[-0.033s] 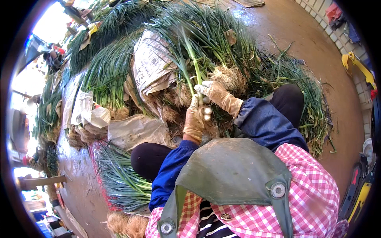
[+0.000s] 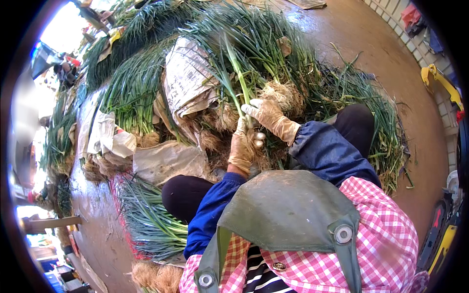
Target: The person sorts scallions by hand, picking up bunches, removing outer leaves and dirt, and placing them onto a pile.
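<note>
A pale sack (image 2: 188, 73) parts the onion heaps (image 2: 129, 93) — beyond the left hand (image 2: 241, 146).

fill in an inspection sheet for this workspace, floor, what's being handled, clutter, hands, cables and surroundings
Surface: brown floor, shiny and wet-looking in places.
Things in hand: spring onion stalks, leaves pointing away from the wearer; white bulbs show beside the left hand.
Clutter: piled spring onions with straw-coloured roots, a pale printed sack, and a loose-leaved bunch at lower left.
Left hand: gloved, closed round the stalks' lower part.
Right hand: gloved, fingertips at the stalks; whether it pinches them is unclear.
Cables: nothing seen.
Surroundings: pale tiled wall at upper right; yellow curved object below it, kind unclear.
</note>
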`<state>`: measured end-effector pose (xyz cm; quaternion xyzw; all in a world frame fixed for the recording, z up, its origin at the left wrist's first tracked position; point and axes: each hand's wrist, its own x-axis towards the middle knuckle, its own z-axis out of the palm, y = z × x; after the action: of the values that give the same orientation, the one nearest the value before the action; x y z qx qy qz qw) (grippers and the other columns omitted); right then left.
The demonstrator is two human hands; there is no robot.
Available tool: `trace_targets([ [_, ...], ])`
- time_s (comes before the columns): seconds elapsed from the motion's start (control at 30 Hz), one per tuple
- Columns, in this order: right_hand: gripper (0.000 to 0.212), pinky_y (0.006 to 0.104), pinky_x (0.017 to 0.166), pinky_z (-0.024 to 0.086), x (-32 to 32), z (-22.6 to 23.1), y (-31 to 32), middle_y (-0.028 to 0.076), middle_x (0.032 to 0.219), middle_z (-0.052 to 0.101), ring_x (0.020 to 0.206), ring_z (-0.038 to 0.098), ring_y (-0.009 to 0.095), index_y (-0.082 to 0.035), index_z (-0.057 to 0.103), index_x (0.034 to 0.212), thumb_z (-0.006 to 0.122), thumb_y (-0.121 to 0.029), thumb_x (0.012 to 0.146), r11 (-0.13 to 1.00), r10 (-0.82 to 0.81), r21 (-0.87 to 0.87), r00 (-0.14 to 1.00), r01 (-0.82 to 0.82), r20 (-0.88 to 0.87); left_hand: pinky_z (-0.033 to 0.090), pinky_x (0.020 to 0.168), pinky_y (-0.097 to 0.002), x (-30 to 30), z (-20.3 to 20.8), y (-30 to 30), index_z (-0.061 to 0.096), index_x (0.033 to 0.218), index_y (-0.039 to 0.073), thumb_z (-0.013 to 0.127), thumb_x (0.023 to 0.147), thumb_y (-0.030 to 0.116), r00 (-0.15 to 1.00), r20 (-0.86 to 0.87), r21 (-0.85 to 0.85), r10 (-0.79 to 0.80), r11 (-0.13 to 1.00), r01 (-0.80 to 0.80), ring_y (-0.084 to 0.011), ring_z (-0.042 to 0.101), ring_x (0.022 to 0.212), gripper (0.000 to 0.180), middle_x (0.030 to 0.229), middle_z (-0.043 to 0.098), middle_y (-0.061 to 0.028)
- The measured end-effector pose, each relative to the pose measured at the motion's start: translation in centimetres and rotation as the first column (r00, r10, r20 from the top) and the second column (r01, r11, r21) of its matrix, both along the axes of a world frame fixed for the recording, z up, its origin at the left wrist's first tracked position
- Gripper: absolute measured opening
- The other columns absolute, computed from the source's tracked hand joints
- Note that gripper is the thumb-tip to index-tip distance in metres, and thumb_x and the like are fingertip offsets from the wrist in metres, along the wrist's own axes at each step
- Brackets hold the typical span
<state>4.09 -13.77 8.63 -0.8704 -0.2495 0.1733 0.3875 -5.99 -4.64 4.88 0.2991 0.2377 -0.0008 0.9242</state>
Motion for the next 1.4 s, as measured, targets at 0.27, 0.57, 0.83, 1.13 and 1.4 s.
trace_targets([
  [0.27, 0.039, 0.0438, 0.073, 0.050, -2.6, -1.3, -2.1, 0.014, 0.093, 0.064, 0.087, 0.063, 0.032, -0.009, 0.062, 0.101, 0.051, -0.043, 0.085, 0.952, 0.199, -0.286, 0.934, -0.112, 0.296, 0.052, 0.075, -0.0299, 2.8, -3.5, -0.8, 0.060, 0.113, 0.005, 0.054, 0.093, 0.027, 0.999, 0.042, -0.102, -0.011, 0.995, 0.015, -0.0169, 0.061, 0.087, 0.030, 0.097, 0.064, -0.0057],
  [0.57, 0.024, 0.0434, 0.066, 0.051, -2.5, -4.5, -2.7, 0.013, 0.082, 0.066, 0.078, 0.065, 0.031, -0.010, 0.065, 0.086, 0.056, -0.031, 0.079, 0.827, 0.382, -0.541, 0.856, -0.149, 0.348, 0.051, 0.076, -0.0312, 3.3, -6.2, -1.5, 0.056, 0.121, 0.004, 0.052, 0.092, 0.013, 0.985, 0.171, -0.160, -0.025, 0.986, 0.052, -0.0181, 0.061, 0.087, 0.031, 0.099, 0.064, -0.0069],
  [0.83, 0.014, 0.0292, 0.065, 0.050, -1.8, 1.0, 0.8, 0.005, 0.073, 0.063, 0.073, 0.062, 0.014, -0.005, 0.062, 0.082, 0.063, -0.018, 0.083, 0.476, 0.748, 0.072, 0.446, -0.877, 0.491, 0.054, 0.057, -0.0355, 0.8, -0.2, -1.1, 0.054, 0.117, 0.008, 0.051, 0.091, 0.017, 0.998, -0.044, -0.256, -0.039, 0.966, 0.026, -0.0217, 0.060, 0.063, 0.027, 0.076, 0.062, -0.0097],
  [1.13, 0.070, 0.0436, 0.096, 0.041, 8.8, -6.0, 22.8, 0.019, 0.127, 0.052, 0.116, 0.052, 0.033, -0.007, 0.045, 0.132, 0.060, -0.050, 0.079, 0.762, 0.598, -0.537, 0.713, -0.362, 0.367, 0.053, 0.055, -0.0339, 4.1, -5.4, -1.6, 0.055, 0.113, 0.007, 0.051, 0.091, 0.019, 0.993, -0.103, -0.228, -0.051, 0.973, 0.027, -0.0205, 0.059, 0.059, 0.026, 0.072, 0.060, -0.0087],
  [1.4, 0.021, 0.0347, 0.067, 0.051, 10.6, -9.0, 27.9, 0.013, 0.083, 0.066, 0.082, 0.064, 0.022, -0.009, 0.066, 0.092, 0.048, -0.019, 0.090, 0.910, 0.314, -0.375, 0.883, -0.175, 0.350, 0.052, 0.053, -0.0324, 3.7, -7.4, 1.0, 0.057, 0.111, 0.006, 0.051, 0.091, 0.021, 0.977, -0.214, -0.225, 0.006, 0.973, -0.055, -0.0193, 0.057, 0.055, 0.025, 0.068, 0.059, -0.0078],
])
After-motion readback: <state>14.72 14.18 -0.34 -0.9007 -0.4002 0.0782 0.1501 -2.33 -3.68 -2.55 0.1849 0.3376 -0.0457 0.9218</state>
